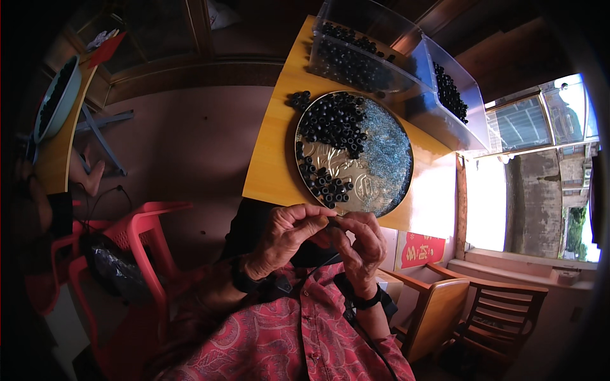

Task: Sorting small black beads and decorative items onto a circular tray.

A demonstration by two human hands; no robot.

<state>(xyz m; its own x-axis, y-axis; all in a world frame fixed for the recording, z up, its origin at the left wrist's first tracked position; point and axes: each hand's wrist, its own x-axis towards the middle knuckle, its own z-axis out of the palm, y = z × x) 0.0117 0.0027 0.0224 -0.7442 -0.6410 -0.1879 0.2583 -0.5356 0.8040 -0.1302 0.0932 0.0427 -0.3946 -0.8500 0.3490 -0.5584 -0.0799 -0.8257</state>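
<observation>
My left hand (pixel 286 236) and my right hand (pixel 361 246) meet just in front of the tray's near edge, thumbs and fingertips pinched together. Between them is something small and dark, mostly hidden by the fingers, so its kind cannot be made out. Right beyond them, a round metallic tray (pixel 351 173) rests on the yellow table (pixel 270 152). Small black ring-shaped pieces (pixel 332 119) are heaped on its left half, with a smaller group near my fingers. Tiny clear-bluish pieces (pixel 386 143) are spread over its right half.
Behind the tray stand two clear plastic bins, a long one (pixel 406 79) and another (pixel 478 133), both holding black pieces. Red plastic chairs (pixel 149 222) are at left, wooden chairs (pixel 502 311) at right. Far left, a basin (pixel 62 105) sits by another person's foot (pixel 95 178).
</observation>
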